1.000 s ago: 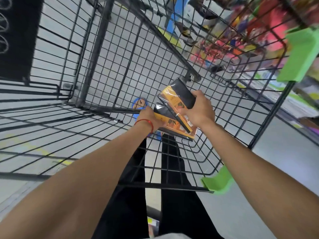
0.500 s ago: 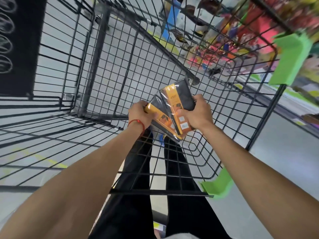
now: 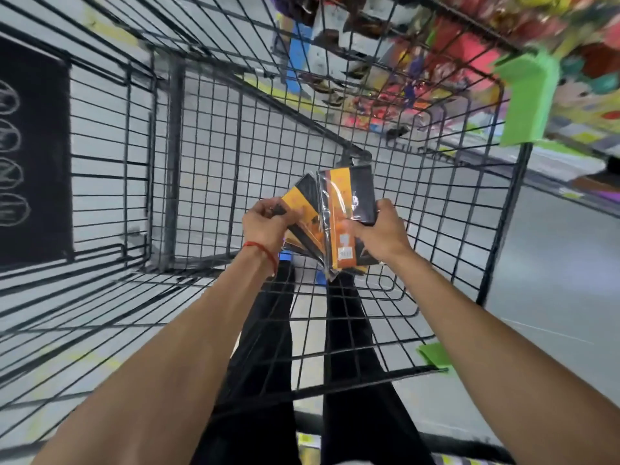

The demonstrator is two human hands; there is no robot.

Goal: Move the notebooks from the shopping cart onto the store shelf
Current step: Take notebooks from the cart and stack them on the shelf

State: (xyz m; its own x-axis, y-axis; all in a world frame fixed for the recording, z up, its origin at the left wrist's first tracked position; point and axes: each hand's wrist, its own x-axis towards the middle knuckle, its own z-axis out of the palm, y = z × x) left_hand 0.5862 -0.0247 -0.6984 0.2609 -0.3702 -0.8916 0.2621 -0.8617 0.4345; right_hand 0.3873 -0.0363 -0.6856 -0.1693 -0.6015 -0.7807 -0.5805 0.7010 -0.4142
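Head view, read left to right. I see the left hand (image 3: 265, 226) at the left edge of a fan of shrink-wrapped notebooks (image 3: 303, 211). Its fingers are curled and pinch the upper corner of the rear copies. A red cord (image 3: 265, 255) circles that wrist. The fan hangs in the air inside the shopping cart (image 3: 208, 156), above the wire floor, and I can see no wire touching it. The front notebook (image 3: 360, 196) stands nearly upright and overlaps the others. The right hand (image 3: 379, 236) grasps it, thumb across the orange band and fingers wrapped behind the right edge.

Procedure, as I judge it:
1. Square the fan into one stack before lifting.
2. Slide the left-hand copies behind the front one and align the lower edges.
3. Clamp firmly, since the wrap looks slick.
4. Lift clear of the cart rim, then swing right toward the store shelf (image 3: 469, 55), which is blurred beyond the green corner guard (image 3: 526, 102).

Pose: both forearms reach forward and down and converge on the stack. The wrists are roughly level, and the backs of both hands face the camera.
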